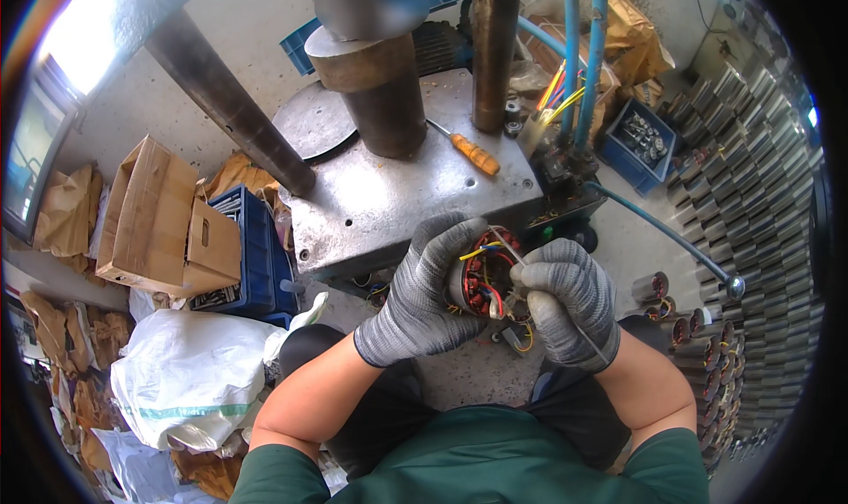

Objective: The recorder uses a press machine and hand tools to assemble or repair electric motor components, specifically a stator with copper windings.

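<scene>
My left hand (428, 288), in a grey knit glove, is wrapped round a motor stator (457, 285) with red-bound windings and loose red, blue and yellow leads. The stator's open end is turned toward my right hand (570, 303), gloved alike. Those right fingers are pinched on a thin metal rod (506, 243). One end of the rod reaches over the stator's rim, and the other runs back across my palm toward the wrist. The rod's exact kind cannot be made out. Part of the stator is hidden behind my left fingers.
Ahead stands a steel press bed (424, 195) with thick columns; an orange-handled screwdriver (474, 154) lies on it. A blue lever with a ball end (735, 286) juts out at right, near stacked metal cores (751, 151). Cardboard boxes (150, 212) and a white sack (190, 371) are at left.
</scene>
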Demonstrator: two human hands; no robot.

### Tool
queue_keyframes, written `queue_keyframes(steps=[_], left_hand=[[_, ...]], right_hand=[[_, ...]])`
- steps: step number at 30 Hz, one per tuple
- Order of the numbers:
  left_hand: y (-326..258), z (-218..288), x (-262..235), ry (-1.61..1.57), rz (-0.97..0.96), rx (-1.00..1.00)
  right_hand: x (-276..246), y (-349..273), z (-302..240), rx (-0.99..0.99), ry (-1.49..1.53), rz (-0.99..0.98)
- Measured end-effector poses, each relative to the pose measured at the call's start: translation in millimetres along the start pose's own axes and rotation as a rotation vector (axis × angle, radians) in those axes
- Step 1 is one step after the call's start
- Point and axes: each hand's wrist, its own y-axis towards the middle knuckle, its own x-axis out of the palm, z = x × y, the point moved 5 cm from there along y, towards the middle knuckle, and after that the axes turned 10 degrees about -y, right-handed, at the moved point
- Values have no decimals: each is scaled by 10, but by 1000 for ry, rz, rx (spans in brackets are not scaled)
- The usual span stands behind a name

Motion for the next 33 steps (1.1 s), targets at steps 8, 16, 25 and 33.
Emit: queue_keyframes(steps=[8,16,25,33], left_hand=[[2,16,-5,34,20,11],[0,9,-9,18,14,44],[9,28,19,52,-39,29],[15,64,43,183,-63,120]], right_hand=[[-44,28,-22,-27,165,-10],[-39,22,-41,-9,163,1],[-55,-17,63,28,97,37],[-1,5,61,101,184,89]])
